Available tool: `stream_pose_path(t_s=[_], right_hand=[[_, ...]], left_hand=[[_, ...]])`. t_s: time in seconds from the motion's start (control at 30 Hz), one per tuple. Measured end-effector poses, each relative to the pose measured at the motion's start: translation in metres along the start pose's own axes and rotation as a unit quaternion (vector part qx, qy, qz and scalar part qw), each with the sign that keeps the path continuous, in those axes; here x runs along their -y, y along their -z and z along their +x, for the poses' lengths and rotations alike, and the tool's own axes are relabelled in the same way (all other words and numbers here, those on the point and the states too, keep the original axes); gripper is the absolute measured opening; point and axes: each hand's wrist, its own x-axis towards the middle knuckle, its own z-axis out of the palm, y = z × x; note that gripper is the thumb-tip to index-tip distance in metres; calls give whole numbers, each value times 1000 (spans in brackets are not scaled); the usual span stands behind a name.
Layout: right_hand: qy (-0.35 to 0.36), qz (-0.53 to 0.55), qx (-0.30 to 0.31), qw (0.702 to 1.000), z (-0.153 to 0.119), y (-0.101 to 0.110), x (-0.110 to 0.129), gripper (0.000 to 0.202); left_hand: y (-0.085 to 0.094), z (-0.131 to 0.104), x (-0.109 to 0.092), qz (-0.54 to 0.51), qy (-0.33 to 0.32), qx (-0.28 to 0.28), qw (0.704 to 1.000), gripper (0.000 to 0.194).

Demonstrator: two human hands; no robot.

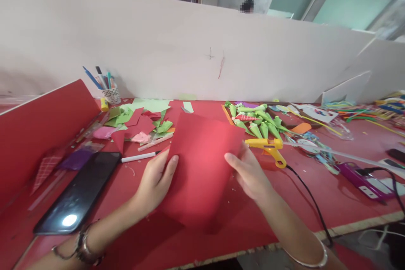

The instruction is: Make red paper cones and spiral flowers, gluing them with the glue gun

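Observation:
A sheet of red paper point(202, 164) is held up over the red table point(139, 236), tilted, its lower edge blurred. My left hand point(158, 179) grips its left edge, thumb on the front face. At the right edge my right hand point(249, 171) pinches the sheet the same way, with the fingers behind it hidden. Left of my left hand lie a white marker point(139, 157) with a black tip and a dark phone point(80, 194). A yellow hot glue gun point(267, 147) rests just beyond my right hand.
Behind lie red and green paper scraps point(139, 122) and several green paper cones point(261, 122). A pen cup point(111, 94) stands at back left. The glue gun's black cord point(311, 200) crosses the right side near a purple power strip point(365, 181). A white partition point(158, 50) closes the back.

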Motion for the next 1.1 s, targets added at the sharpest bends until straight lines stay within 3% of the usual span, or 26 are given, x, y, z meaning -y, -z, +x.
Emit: stream_pose_path(t_s=[0.2,0.47,0.83,1.1], right_hand=[[-85,-29,-17,996,-7,-2,-6,27],[-75,-44,-13,996,-8,0,-5,23],[-68,-61,-16,996,-9,2,-1,20],[-57,-78,-27,995,-11,1,3,21]], left_hand=[[-4,-8,2,-70,-21,8,997,23],[-1,-9,3,-191,82,57,976,35],[1,-9,2,-197,62,90,974,36],[2,-8,-1,-266,124,129,947,39]])
